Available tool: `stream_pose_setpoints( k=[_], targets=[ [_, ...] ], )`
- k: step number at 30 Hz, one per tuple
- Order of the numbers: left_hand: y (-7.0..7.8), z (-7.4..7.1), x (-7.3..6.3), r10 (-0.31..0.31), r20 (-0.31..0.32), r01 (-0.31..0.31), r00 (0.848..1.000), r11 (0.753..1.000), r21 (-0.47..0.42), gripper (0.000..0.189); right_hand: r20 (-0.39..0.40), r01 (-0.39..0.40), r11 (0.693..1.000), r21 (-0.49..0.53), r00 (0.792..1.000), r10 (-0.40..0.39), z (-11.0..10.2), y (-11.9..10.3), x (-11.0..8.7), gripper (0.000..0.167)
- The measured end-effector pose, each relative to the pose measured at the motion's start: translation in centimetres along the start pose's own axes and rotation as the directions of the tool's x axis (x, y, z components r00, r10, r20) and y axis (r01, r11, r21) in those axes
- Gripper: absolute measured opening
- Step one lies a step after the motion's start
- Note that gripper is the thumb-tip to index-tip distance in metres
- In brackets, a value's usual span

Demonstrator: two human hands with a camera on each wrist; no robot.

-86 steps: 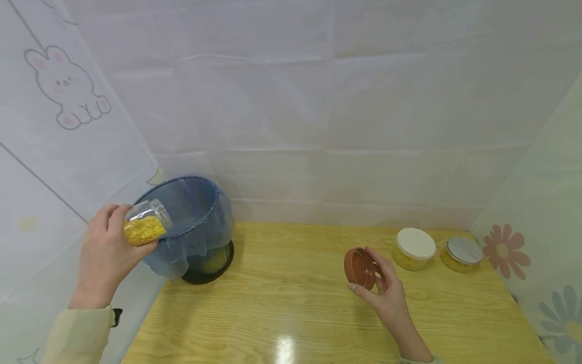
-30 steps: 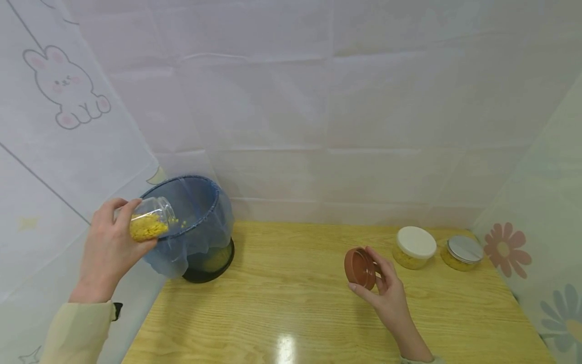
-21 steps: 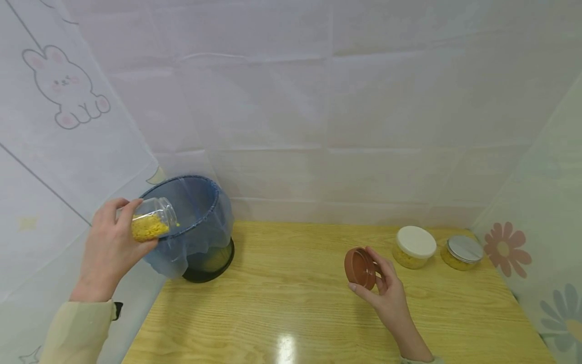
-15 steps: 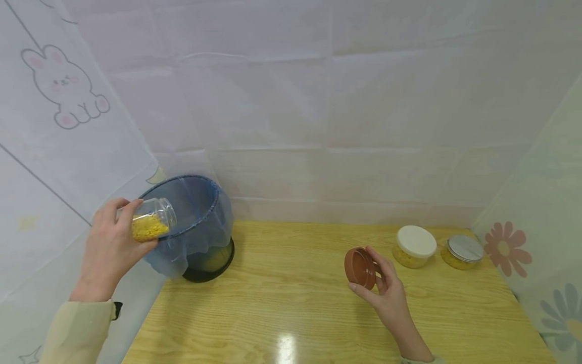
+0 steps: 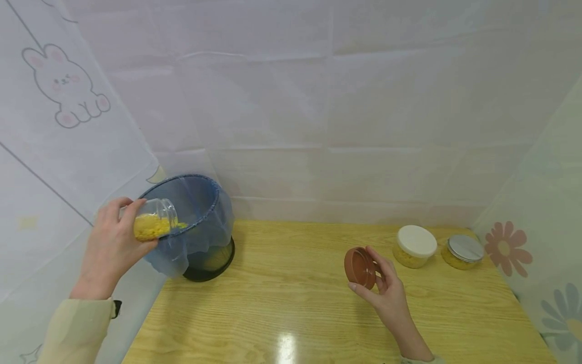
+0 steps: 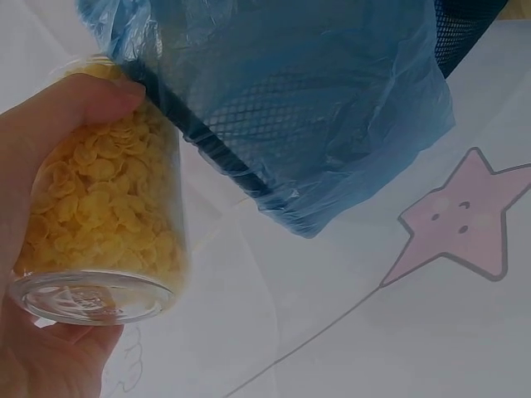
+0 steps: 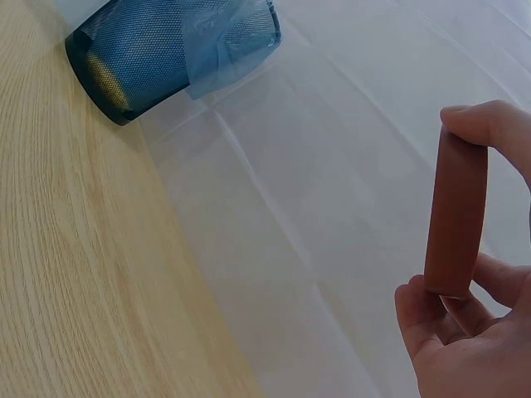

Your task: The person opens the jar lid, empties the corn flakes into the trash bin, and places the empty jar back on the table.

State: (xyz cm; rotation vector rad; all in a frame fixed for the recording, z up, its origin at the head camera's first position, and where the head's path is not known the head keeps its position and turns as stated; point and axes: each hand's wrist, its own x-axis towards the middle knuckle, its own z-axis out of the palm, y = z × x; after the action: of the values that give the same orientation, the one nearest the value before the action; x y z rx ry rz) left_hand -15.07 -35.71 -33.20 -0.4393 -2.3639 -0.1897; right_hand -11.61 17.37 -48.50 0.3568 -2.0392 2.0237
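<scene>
More yellow flakes (image 5: 182, 225) had slid out of the jar (image 5: 153, 218), clamped in the grip of the left hand (image 5: 110, 243), its mouth over the bin (image 5: 210, 227) at frame left; the right hand (image 5: 386, 293) pinched the lid (image 5: 357, 269), lower right. Pouring seemed underway, the next move likely calling for steeper tilt.

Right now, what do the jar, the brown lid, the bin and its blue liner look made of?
Jar: clear, glossy plastic or glass, can't tell which; yellow flakes show through its wall.
Brown lid: probably plastic; smooth, opaque, matte outer side.
Bin: dark mesh, likely metal, judging by its fine holes.
Blue liner: thin plastic film, apparently; see-through and creased.
</scene>
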Motion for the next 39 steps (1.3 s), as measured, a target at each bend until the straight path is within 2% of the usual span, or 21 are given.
stream_pose_setpoints(
  k=[12,23,39],
  targets=[
    [0.15,-0.02,0.35,0.001,0.004,-0.001,1.0,1.0,-0.006,0.094,0.006,0.003,1.0,0.003,1.0,-0.003,-0.05,0.0,0.04,0.085],
    [0.44,0.14,0.3,-0.047,0.028,0.048,0.998,0.999,-0.025,0.088,0.004,-0.004,1.0,0.007,1.0,0.004,-0.1,0.2,-0.12,0.085],
    [0.51,0.27,0.18,-0.036,0.005,0.036,0.999,0.998,-0.055,0.091,-0.001,-0.022,1.0,0.002,1.0,0.022,-0.12,0.17,-0.29,0.084]
  ],
)
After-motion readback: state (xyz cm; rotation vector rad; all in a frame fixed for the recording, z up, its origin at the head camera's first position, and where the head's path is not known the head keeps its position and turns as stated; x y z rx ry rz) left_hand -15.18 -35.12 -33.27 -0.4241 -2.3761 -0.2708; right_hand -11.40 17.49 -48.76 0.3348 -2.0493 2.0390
